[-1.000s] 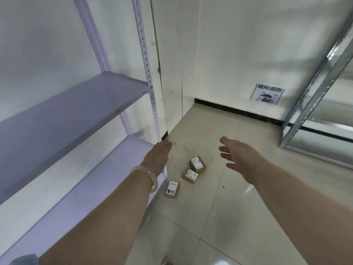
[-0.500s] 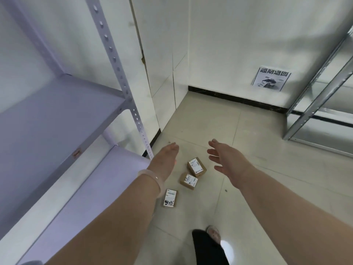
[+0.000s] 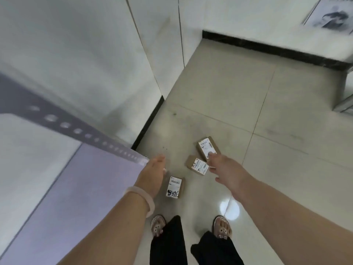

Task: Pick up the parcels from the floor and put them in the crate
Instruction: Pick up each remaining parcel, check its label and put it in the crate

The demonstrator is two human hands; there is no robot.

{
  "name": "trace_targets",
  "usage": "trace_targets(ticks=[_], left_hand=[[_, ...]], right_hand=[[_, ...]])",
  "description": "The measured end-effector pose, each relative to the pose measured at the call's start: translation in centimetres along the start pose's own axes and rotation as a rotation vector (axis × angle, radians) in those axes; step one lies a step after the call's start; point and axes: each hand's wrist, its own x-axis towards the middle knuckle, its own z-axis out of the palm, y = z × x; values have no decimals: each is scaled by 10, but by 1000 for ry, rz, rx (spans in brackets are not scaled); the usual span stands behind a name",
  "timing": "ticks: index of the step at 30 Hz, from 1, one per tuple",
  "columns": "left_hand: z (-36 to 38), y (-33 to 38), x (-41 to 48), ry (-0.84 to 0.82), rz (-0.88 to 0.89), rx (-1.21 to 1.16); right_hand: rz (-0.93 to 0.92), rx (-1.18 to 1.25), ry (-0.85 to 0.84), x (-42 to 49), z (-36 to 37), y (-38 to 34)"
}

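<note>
Three small brown cardboard parcels with white labels lie on the tiled floor. The far parcel (image 3: 207,147) and the middle parcel (image 3: 197,165) lie close together; the near parcel (image 3: 174,187) lies a little apart toward me. My right hand (image 3: 222,166) reaches down with fingers spread, its fingertips over the edges of the far and middle parcels. My left hand (image 3: 152,174), with a pale bangle on the wrist, is open just left of the near parcel and holds nothing. No crate is in view.
A pale purple metal shelf (image 3: 76,188) with a perforated upright (image 3: 86,134) stands at the left beside the white wall. My feet in patterned slippers (image 3: 157,224) stand just behind the parcels. Another shelf's leg (image 3: 343,104) is at the far right.
The view has tilted down and come closer to the floor. Both hands have dropped toward the parcels, the right one reaching the far two. My feet have come into view.
</note>
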Motion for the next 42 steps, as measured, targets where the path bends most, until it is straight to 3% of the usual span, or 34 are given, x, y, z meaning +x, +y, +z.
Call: trace_targets(ticks=[8, 14, 20, 24, 28, 32, 42], left_hand=[[53, -152, 218, -148, -93, 241], [85, -278, 300, -193, -161, 313], [106, -336, 380, -96, -175, 304], [119, -346, 399, -42, -331, 234], [128, -343, 379, -63, -382, 133], [131, -298, 346, -87, -312, -62], [116, -23, 220, -69, 54, -262]], right_hand=[[265, -51, 32, 204, 84, 149], [435, -44, -45, 294, 138, 277], [416, 87, -145, 357, 165, 343], [393, 16, -190, 382, 176, 358], [409, 103, -169, 367, 174, 356], [300, 161, -37, 339, 141, 314], [-104, 72, 132, 221, 8, 53]])
